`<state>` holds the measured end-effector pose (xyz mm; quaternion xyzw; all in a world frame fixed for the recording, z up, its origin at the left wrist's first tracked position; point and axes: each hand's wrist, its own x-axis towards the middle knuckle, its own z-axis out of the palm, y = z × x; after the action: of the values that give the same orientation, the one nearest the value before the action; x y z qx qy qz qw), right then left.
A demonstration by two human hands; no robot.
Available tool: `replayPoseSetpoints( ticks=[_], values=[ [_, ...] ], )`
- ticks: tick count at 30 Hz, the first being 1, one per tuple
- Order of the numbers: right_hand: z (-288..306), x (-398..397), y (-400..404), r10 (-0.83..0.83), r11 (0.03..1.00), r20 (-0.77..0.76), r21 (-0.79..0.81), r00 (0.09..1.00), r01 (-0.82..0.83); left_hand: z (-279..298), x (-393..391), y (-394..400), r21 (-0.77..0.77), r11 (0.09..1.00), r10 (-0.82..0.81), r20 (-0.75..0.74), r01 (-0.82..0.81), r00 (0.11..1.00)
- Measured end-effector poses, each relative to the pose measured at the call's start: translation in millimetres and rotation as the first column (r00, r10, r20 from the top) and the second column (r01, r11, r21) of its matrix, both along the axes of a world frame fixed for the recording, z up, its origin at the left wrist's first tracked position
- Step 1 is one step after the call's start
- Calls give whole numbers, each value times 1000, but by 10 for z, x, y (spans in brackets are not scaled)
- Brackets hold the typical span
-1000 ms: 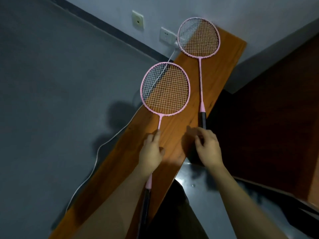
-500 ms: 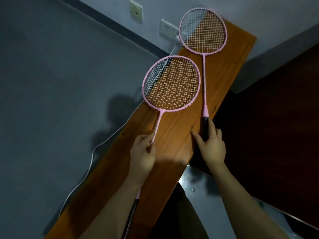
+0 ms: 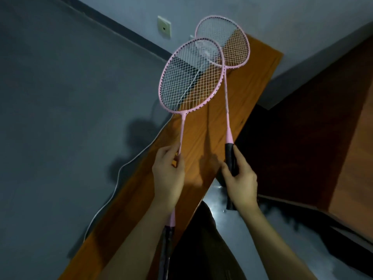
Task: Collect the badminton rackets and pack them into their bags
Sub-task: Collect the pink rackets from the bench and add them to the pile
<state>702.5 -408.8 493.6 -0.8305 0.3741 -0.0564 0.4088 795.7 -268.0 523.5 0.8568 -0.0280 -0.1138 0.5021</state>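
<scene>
Two pink badminton rackets with white strings are held up above a long wooden board [image 3: 203,142]. My left hand [image 3: 168,174] pinches the thin pink shaft of the nearer racket [image 3: 182,126], whose black grip runs down under my forearm. My right hand [image 3: 241,180] grips the black handle of the farther racket [image 3: 227,98]. The nearer racket's head overlaps the lower left part of the farther racket's head. No racket bag is in view.
The board slants from bottom left to a grey wall with a socket plate [image 3: 164,29]. A white cable [image 3: 113,190] trails along the board's left edge on the grey floor. Dark wooden furniture [image 3: 314,138] fills the right side.
My right hand has closed round the farther racket's black handle and lifted it off the board. Both rackets have risen and their heads now overlap.
</scene>
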Motion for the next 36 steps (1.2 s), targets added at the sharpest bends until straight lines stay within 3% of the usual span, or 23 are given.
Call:
replayPoseSetpoints(
  ticks=[7, 14, 18, 23, 29, 36],
  values=[
    [1118, -830, 731, 11, 998, 94, -63, 996, -5, 1044, -674, 447, -58, 994, -80, 160, 90, 984],
    [1913, -1661, 968, -60, 982, 160, -170, 985, 87, 1692, -1285, 613, -67, 974, -191, 283, 218, 940],
    [2099, -2111, 823, -124, 954, 208, -243, 970, 174, 1893, -1629, 447, -232, 936, -173, 354, 266, 919],
    [2284, -2857, 555, -197, 930, 295, -247, 935, 273, 2224, -2212, 59, -291, 893, -194, 437, 342, 878],
    [2342, -3924, 46, -255, 908, 381, -223, 889, 356, 2361, -3265, -487, -324, 868, -233, 405, 377, 884],
    [2417, -5151, -661, -254, 879, 361, -300, 897, 370, 2331, -4442, -1182, -349, 847, -238, 427, 402, 872]
  ],
)
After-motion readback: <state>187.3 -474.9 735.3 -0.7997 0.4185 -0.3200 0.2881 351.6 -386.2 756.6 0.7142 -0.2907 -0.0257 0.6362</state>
